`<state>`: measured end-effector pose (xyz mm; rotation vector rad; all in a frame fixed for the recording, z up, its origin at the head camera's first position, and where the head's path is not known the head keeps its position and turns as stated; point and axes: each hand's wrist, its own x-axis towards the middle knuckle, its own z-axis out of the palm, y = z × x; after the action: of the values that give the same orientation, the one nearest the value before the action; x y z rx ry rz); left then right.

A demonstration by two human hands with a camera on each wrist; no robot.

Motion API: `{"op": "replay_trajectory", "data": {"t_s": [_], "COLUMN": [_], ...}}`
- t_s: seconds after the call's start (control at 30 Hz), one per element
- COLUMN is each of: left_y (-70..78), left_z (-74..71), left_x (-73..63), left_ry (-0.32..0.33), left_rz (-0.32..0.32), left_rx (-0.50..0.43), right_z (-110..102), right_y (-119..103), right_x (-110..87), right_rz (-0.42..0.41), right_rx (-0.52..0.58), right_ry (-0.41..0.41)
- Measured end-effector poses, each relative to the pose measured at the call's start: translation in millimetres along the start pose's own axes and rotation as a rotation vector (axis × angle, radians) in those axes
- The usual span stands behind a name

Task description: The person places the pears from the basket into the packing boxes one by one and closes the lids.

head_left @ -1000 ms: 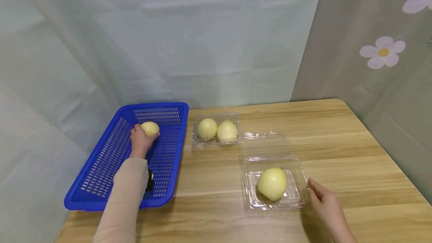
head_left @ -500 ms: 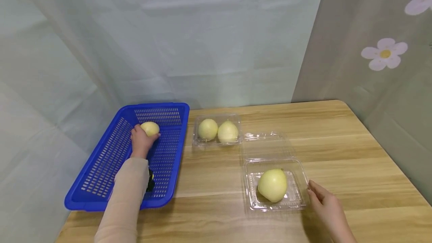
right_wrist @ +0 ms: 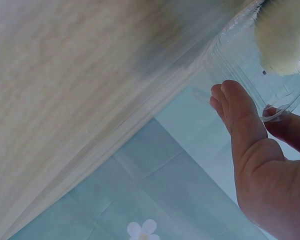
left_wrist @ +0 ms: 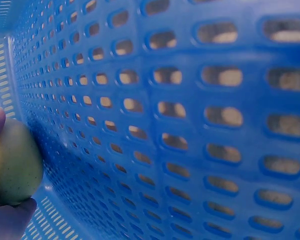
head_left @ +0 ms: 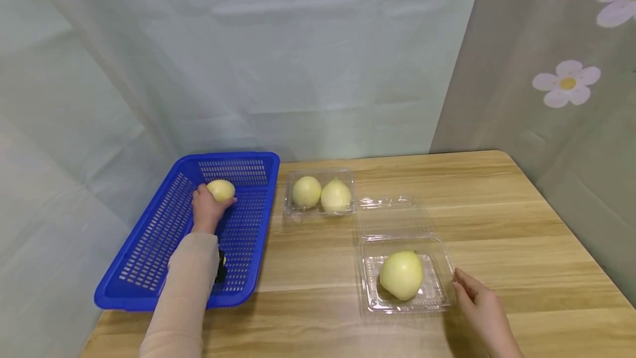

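My left hand (head_left: 206, 209) reaches into the blue plastic basket (head_left: 263, 225) and grips a pale yellow pear (head_left: 221, 189) near its far end. In the left wrist view, fingertips and thumb lie on opposite sides of that speckled pear (left_wrist: 15, 162). My right hand (head_left: 482, 305) pinches the right rim of a clear plastic clamshell box (head_left: 439, 258), whose lid is laid back. One pear (head_left: 401, 275) sits in the box's base. The right wrist view has the right hand (right_wrist: 270, 165) at the rim, with the pear (right_wrist: 282, 40) seen through the clear wall.
Behind, a clear box (head_left: 320, 173) holds two pears (head_left: 306, 191) beside the basket. A dark item (head_left: 221, 269) lies in the basket, partly hidden by the left sleeve (head_left: 186, 286). The wooden table (head_left: 318, 314) ends at a hanging curtain (head_left: 318, 70).
The head view has tilted up very slightly. Both hands, the pears and the boxes otherwise keep their places.
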<state>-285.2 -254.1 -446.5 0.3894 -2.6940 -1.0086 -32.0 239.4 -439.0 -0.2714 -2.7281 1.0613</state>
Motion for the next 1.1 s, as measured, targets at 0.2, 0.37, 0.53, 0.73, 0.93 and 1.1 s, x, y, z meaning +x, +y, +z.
{"op": "replay_trajectory", "data": {"t_s": [0.2,0.37,0.53,0.73,0.93,1.1], "left_y": [0.7,0.6,0.2,3.4,3.0,1.3], "left_z": [-1.1,-1.0,-0.8,-4.2,-7.8,-7.4], "left_x": [-0.9,0.4,2.9,4.3,3.0,2.8], "left_ry": [-0.002,-0.013,-0.028,-0.043,-0.04,-0.042], "left_rz": [0.012,0.018,-0.003,-0.007,-0.011,-0.006], "left_rx": [0.006,0.024,0.047,0.056,0.055,0.044], "right_z": [0.4,-0.3,0.1,0.5,1.5,1.0], "right_y": [-0.4,-0.7,-1.2,-1.4,-0.5,1.4], "right_x": [-0.7,-1.0,-0.6,0.6,0.5,-0.8], "right_rz": [-0.002,0.005,0.006,-0.014,-0.032,-0.027], "right_rx": [-0.011,-0.004,-0.009,-0.01,-0.014,-0.013], "right_ry": [0.015,0.0,0.003,0.021,0.033,0.021]}}
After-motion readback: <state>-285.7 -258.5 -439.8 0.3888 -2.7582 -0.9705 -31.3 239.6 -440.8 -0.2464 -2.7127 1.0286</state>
